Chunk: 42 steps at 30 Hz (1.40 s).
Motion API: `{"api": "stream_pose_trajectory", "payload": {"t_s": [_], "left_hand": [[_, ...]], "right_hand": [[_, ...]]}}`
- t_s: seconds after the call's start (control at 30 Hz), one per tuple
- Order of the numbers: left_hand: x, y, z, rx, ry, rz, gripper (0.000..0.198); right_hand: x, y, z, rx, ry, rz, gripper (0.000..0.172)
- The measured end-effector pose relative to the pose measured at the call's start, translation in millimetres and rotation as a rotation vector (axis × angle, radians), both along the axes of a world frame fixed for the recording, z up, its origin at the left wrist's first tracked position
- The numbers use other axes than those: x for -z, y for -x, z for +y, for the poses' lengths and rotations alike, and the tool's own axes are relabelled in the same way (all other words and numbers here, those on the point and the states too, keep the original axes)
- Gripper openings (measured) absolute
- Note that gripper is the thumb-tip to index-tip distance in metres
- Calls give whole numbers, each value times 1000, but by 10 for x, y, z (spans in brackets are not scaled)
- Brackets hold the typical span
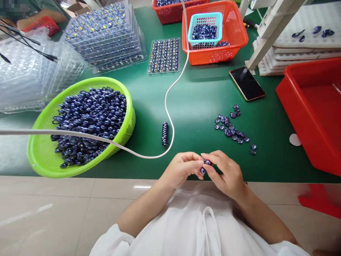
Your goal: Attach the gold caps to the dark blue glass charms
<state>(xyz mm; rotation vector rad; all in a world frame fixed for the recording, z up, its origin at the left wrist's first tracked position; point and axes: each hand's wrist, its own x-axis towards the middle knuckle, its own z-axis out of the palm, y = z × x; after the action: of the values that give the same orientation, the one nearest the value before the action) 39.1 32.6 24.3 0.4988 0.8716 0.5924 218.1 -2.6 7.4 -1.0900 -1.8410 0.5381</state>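
Just over the table's front edge, my left hand (183, 167) and my right hand (226, 172) meet, fingertips closed in a pinch. Between them are small glossy dark-blue parts (203, 170); one rounded end sticks out below the left fingers, and another shiny piece (208, 162) sits at the right fingertips. Whether the two are joined I cannot tell. Loose dark-blue oval caps (234, 137) lie scattered beyond my right hand. A short row of stacked dark pieces (164, 134) lies beyond my left hand.
A green basket (128, 106) heaped with dark-blue looped parts stands left. A white cable (170, 113) crosses the green table. Behind are stacked clear trays (106, 44), a filled tray (163, 56) and an orange basket (234, 32). A phone (247, 83) and red bin (301, 113) are right.
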Motion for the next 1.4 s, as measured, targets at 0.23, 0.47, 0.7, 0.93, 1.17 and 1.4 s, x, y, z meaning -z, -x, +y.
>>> {"api": "stream_pose_trajectory", "payload": {"t_s": [0.23,0.47,0.7,0.93,1.17,1.4], "left_hand": [[-1,31,-50,-26,-174,49,32],[-94,32,-90,188,-487,211,47],[-70,5,-121,165,-552,288,35],[-4,27,-128,116,-542,253,31],[-10,10,-159,88,-309,131,37],[43,65,-119,9,-66,-90,68]], "right_hand": [[-16,-47,2,-18,-46,-91,22],[4,-27,-18,-44,-132,-188,9],[24,-14,-44,-46,-198,-213,11],[70,14,-51,-25,-197,-222,12],[63,22,-55,-33,-189,-187,10],[77,-4,-57,26,-305,-192,23]]}}
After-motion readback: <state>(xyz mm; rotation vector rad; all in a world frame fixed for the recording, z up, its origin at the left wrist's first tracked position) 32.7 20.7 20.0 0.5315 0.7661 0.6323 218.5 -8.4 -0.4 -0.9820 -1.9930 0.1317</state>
